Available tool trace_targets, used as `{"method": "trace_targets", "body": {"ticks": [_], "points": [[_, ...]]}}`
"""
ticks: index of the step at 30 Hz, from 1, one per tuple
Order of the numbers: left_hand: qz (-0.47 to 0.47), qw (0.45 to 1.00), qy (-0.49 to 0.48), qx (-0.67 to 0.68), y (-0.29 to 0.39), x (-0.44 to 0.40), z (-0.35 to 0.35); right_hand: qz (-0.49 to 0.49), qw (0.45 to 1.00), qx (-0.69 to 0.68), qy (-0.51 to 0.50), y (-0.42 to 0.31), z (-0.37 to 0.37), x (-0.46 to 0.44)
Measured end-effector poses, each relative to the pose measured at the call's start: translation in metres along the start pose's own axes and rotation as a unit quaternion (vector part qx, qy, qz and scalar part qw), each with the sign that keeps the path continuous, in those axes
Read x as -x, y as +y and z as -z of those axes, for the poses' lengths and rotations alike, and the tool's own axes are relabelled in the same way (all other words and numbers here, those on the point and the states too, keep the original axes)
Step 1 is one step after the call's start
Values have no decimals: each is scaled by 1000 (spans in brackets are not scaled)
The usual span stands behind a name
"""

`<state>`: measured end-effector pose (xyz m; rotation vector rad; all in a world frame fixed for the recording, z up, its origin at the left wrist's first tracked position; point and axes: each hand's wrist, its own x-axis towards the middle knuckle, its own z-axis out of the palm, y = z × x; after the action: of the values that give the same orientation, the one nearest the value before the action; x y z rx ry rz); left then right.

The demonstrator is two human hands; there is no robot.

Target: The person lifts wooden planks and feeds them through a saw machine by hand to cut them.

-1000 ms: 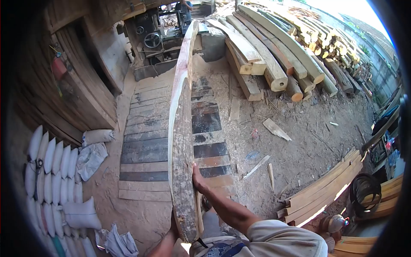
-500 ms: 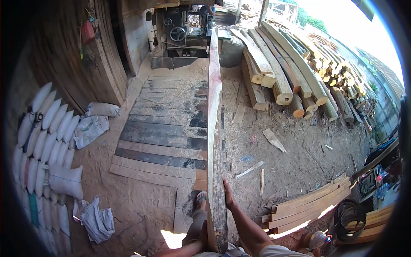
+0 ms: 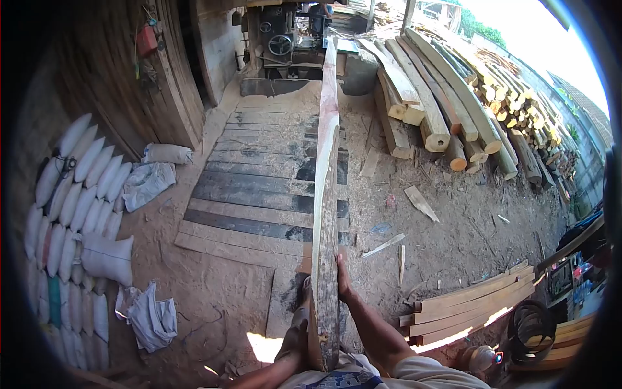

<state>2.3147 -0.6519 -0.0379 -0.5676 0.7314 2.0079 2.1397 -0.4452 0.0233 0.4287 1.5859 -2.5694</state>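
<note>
A long timber beam [image 3: 327, 194], with bark on one side and a pale sawn face on the other, stretches from my waist toward the machine [image 3: 280, 45] at the back. My right hand [image 3: 345, 277] presses against its right side, fingers pointing forward along the bark. On the left side, near the beam's close end, my left hand [image 3: 297, 337] lies against the wood; its fingers are mostly hidden. The far tip of the beam appears in front of the machine's table, and contact there cannot be made out.
Squared logs [image 3: 435, 133] lie at the upper right, with stacked round wood behind. White sacks [image 3: 107, 256] line the left side. Sawn planks [image 3: 473, 305] and a black coil [image 3: 531, 330] lie at the lower right. Boards [image 3: 259, 188] cover part of the ground.
The beam has swung from a leftward lean to nearly straight ahead as the view shifted. Both my hands stay against it. The foot seen on the left is now partly behind the beam.
</note>
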Motion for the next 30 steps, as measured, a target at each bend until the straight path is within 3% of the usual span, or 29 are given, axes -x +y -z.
{"method": "trace_targets", "body": {"ticks": [4,6,7,9,17,19,23,27,28,30], "points": [[12,1000,-17,14,-35,-10,6,-28,998,-49,-11,-9,2,23],[35,999,2,9,11,25,-62,-72,991,-106,-38,-28,-6,26],[-2,1000,16,-25,27,37,-93,-78,992,-89,-40,-39,-10,27],[-7,998,36,-42,46,35,-111,-13,999,-32,-3,-31,-5,5],[3,1000,-4,-5,36,6,-86,-36,999,-39,6,-31,5,-10],[3,999,-35,2,33,-2,-74,-23,999,-18,15,-4,27,-27],[18,1000,-1,-21,42,10,-92,-34,999,-16,39,-11,19,-24],[-13,998,1,-58,41,21,-93,-112,991,-71,12,-32,4,-8],[-22,998,-15,-57,43,20,-93,-46,998,-48,10,-29,0,-10],[-25,998,-53,-29,41,20,-86,-55,996,-69,6,-25,2,-10]]}}
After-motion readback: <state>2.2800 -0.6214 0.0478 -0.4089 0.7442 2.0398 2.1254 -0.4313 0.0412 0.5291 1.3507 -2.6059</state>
